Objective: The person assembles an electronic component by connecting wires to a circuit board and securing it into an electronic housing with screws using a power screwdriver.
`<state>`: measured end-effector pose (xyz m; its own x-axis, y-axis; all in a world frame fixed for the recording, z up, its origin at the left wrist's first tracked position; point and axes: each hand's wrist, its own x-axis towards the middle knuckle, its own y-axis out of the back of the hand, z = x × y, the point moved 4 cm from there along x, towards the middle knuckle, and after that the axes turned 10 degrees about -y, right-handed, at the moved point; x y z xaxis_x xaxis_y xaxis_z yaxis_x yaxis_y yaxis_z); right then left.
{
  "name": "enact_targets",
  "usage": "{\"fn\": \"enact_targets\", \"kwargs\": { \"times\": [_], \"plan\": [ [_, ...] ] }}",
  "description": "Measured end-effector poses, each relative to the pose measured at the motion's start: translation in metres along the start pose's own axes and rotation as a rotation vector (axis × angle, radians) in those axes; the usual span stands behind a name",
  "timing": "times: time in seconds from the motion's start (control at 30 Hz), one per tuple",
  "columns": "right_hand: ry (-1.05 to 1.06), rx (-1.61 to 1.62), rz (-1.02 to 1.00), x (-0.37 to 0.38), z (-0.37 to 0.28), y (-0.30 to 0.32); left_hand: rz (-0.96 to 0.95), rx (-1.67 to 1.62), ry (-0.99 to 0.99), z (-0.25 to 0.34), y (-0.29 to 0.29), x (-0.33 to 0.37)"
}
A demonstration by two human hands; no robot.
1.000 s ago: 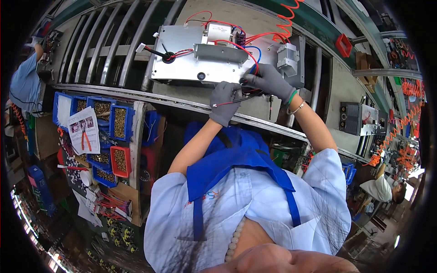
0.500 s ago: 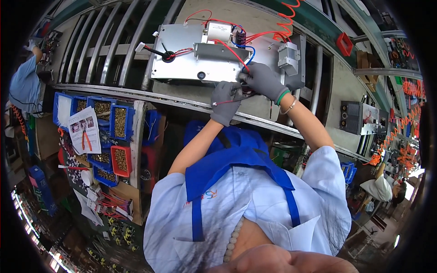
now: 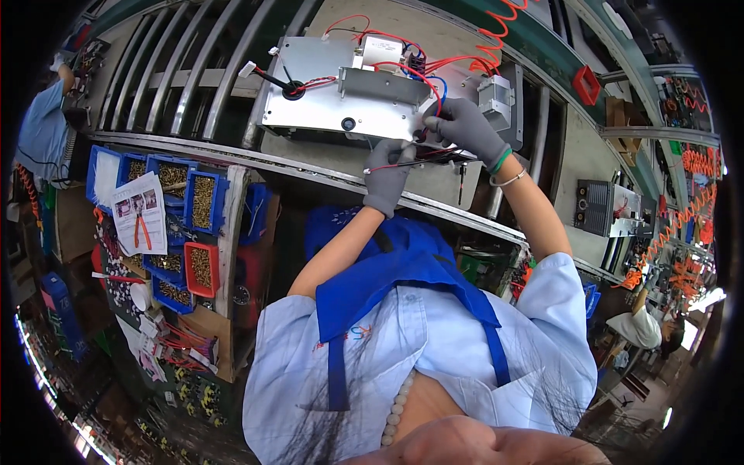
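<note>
A silver sheet-metal chassis point(image 3: 310, 105) lies on the bench, carrying a white cylindrical capacitor point(image 3: 382, 51), an upright metal bracket point(image 3: 384, 86) and a transformer-like block point(image 3: 494, 102). At its near edge, my left hand point(image 3: 387, 177), in a grey glove, is closed around thin red and black wires point(image 3: 404, 163), with a small white plug at their left end. My right hand point(image 3: 468, 132), also gloved, has its fingers pinched at the chassis's near right edge, beside a hanging red wire point(image 3: 441, 89). What these fingertips grip is hidden.
Metal rollers point(image 3: 190, 81) run left of the chassis. Blue bins of small brass-coloured parts point(image 3: 203, 203), a red bin point(image 3: 202, 269) and red-handled pliers point(image 3: 142, 225) on a printed sheet are at lower left. Another unit point(image 3: 616, 209) stands right. A coiled orange hose point(image 3: 496, 35) hangs behind.
My right hand has shifted slightly right and down, its thumb and fingers now more visible. My left hand still holds the wires, its fingers reaching farther right. The whole view has shifted a little.
</note>
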<state>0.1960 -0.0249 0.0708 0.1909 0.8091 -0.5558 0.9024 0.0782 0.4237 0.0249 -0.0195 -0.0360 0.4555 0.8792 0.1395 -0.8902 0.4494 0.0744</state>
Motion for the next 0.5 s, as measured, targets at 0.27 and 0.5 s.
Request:
{"fn": "enact_targets", "kwargs": {
  "times": [0.27,0.5],
  "plan": [
    [0.052,-0.067,0.139,0.007,0.021,-0.013,-0.005,-0.508,0.276,-0.062,-0.035,-0.009],
    [0.019,0.109,0.205,-0.003,0.001,0.002,-0.191,0.254,0.043,-0.040,-0.018,0.006]
  ]
}}
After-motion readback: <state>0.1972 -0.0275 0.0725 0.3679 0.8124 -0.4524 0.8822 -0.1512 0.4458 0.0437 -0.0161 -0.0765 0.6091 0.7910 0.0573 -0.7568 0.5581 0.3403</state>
